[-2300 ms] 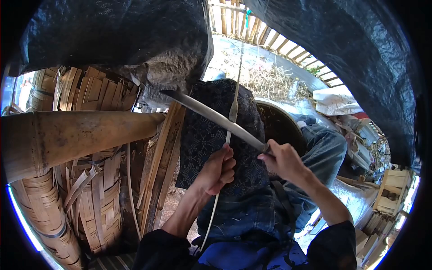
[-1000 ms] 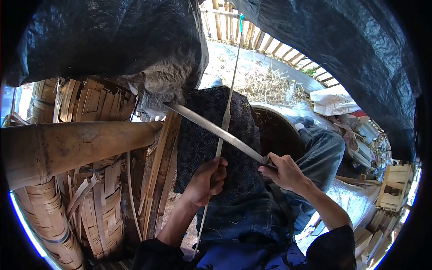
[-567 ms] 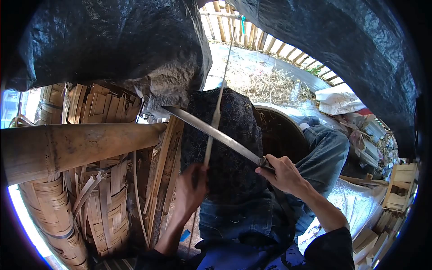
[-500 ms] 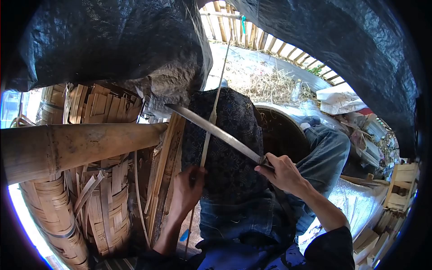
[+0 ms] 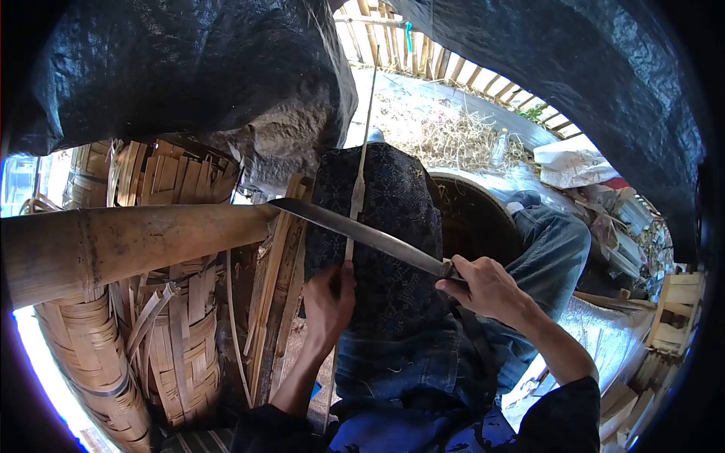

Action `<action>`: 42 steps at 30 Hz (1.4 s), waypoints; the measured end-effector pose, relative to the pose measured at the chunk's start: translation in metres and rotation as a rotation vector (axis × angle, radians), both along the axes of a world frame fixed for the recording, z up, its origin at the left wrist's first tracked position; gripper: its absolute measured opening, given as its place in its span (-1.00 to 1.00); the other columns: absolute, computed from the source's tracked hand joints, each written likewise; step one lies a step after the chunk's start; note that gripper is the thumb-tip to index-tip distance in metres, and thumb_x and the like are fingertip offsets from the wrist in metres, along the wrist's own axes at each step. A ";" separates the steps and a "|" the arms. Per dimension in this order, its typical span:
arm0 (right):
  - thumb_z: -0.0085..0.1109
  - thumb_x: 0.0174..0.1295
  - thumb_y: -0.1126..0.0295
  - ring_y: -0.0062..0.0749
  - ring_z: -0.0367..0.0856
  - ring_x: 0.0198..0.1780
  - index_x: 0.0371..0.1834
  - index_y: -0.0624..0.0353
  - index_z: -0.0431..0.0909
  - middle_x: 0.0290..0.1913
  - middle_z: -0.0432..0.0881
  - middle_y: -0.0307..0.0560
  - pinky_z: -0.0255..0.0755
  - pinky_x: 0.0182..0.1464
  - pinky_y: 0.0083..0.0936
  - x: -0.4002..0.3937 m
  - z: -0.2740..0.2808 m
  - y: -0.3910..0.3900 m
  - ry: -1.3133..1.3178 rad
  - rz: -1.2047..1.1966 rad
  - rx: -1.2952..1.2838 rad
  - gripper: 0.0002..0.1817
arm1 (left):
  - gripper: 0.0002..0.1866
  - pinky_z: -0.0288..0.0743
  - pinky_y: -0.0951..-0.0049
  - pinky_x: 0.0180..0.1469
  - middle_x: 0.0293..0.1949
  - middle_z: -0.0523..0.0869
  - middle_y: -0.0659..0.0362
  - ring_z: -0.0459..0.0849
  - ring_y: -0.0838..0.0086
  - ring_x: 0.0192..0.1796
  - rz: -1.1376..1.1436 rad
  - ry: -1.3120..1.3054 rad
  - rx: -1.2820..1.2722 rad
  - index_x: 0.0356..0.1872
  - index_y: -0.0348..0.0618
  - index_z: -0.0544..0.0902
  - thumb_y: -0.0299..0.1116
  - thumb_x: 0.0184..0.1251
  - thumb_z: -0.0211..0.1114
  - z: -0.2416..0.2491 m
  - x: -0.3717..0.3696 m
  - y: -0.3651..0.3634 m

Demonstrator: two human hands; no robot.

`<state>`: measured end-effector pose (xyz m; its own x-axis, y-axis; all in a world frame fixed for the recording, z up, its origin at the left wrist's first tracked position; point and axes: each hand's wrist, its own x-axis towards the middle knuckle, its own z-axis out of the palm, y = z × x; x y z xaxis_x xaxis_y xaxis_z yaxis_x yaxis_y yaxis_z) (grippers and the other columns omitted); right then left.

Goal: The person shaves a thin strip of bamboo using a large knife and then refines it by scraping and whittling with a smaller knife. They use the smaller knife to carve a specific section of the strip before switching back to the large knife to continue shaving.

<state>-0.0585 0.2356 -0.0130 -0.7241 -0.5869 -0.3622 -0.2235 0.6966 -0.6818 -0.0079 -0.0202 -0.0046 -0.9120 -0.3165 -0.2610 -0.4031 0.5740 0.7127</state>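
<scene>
My right hand (image 5: 487,288) is closed around the handle of a long machete (image 5: 377,240), whose blade reaches left across my lap. A thin bamboo strip (image 5: 359,185) runs lengthwise over a dark patterned cloth (image 5: 400,204) on my leg. The blade lies across the strip, near a wider, knotty part of it. My left hand (image 5: 330,298) pinches the strip just on the near side of the blade. Beyond that hand, the strip's tail hangs down past my left forearm.
A thick bamboo pole (image 5: 143,245) juts in from the left, above woven bamboo baskets (image 5: 181,340). Upright split bamboo (image 5: 276,302) stands beside my left arm. Dark plastic sheeting (image 5: 189,68) hangs overhead. A round dark container (image 5: 472,223) sits right of the cloth; dry shavings (image 5: 453,140) litter the ground ahead.
My left hand has moved slightly up and right along with the strip, whose far end now sits lower. The machete has shifted slightly down and right, its face turned darker.
</scene>
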 end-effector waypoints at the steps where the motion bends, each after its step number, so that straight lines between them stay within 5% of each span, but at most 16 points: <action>1: 0.08 0.30 -0.05 -0.21 0.57 -0.67 -0.44 0.25 0.39 -0.69 0.51 0.01 0.42 -0.58 -0.28 -0.001 0.002 0.000 -0.005 0.003 0.001 -0.50 | -0.60 0.25 0.40 -0.59 -0.74 0.51 0.04 0.45 0.48 -0.69 0.003 -0.005 0.001 -0.57 -0.38 0.59 -0.25 0.39 0.15 0.000 0.001 0.001; 6: 0.07 0.30 -0.04 -0.21 0.56 -0.68 -0.44 0.24 0.39 -0.70 0.50 -0.03 0.43 -0.58 -0.30 -0.005 0.014 -0.004 0.069 0.057 0.071 -0.51 | -0.69 0.27 0.31 -0.64 -0.76 0.51 -0.04 0.53 0.19 -0.74 -0.042 0.107 -0.189 -0.59 -0.30 0.61 -0.32 0.31 0.24 0.000 0.000 0.005; 9: 0.16 0.27 0.04 -0.06 0.61 -0.59 -0.39 0.27 0.42 -0.69 0.51 0.03 0.44 -0.50 -0.27 -0.010 0.022 -0.005 0.032 -0.004 0.125 -0.56 | -0.70 0.27 0.30 -0.68 -0.77 0.51 -0.03 0.56 0.14 -0.72 -0.089 0.150 -0.310 -0.61 -0.24 0.60 -0.31 0.30 0.26 -0.005 0.002 0.004; 15: 0.07 0.29 -0.05 -0.19 0.59 -0.68 -0.43 0.24 0.40 -0.75 0.49 -0.06 0.47 -0.60 -0.29 -0.013 0.050 -0.009 0.075 0.081 0.169 -0.51 | -0.71 0.35 0.25 -0.67 -0.76 0.54 0.02 0.57 0.15 -0.71 -0.209 0.092 -0.533 -0.62 -0.13 0.52 -0.30 0.31 0.24 0.000 0.001 0.013; 42: 0.02 0.31 -0.05 -0.29 0.56 -0.72 -0.45 0.25 0.40 -0.77 0.47 -0.06 0.44 -0.69 -0.37 -0.029 0.032 -0.009 0.219 0.164 0.185 -0.50 | -0.77 0.36 0.20 -0.63 -0.73 0.52 0.00 0.56 0.08 -0.67 -0.204 0.177 -0.421 -0.56 -0.15 0.47 -0.38 0.28 0.23 -0.021 0.011 0.023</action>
